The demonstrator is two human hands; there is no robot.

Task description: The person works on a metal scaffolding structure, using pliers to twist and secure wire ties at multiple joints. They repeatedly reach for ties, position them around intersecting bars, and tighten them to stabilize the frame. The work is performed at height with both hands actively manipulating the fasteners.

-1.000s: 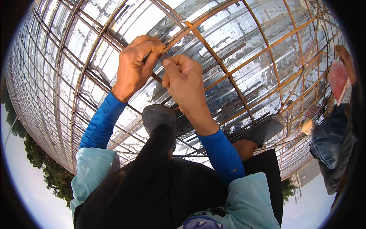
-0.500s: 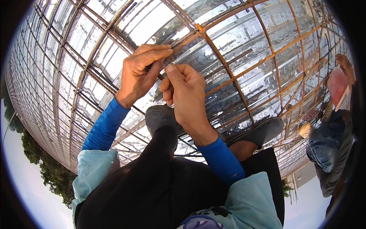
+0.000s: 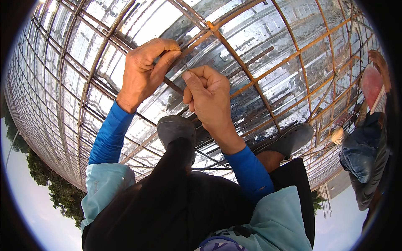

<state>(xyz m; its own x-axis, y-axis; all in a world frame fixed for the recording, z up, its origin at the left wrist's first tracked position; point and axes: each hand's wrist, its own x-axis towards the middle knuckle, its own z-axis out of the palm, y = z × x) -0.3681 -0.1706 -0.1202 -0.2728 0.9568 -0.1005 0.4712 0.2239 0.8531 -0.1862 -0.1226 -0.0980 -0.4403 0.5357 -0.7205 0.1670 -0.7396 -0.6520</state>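
A thin tie wire (image 3: 185,64) stretches across the small gap between my two hands. My left hand (image 3: 145,69) is closed, thumb and forefinger pinching the wire's upper end above the rebar mesh. Lower and to the right, my right hand (image 3: 208,93) pinches the other end between thumb and curled forefinger. Rusty rebar (image 3: 247,72) crosses at a joint just beyond my fingertips. Any wire inside my fists is hidden.
My dark shoes (image 3: 176,129) stand on the mesh over corrugated shiny metal decking (image 3: 259,37). A loose short bar (image 3: 264,55) lies across the grid. At the far right is another person in jeans (image 3: 358,159). Trees (image 3: 46,175) border the left edge.
My hands have moved slightly apart, the left going up and left and the right a little rightward. More of the wire shows between them. The view has shifted slightly.
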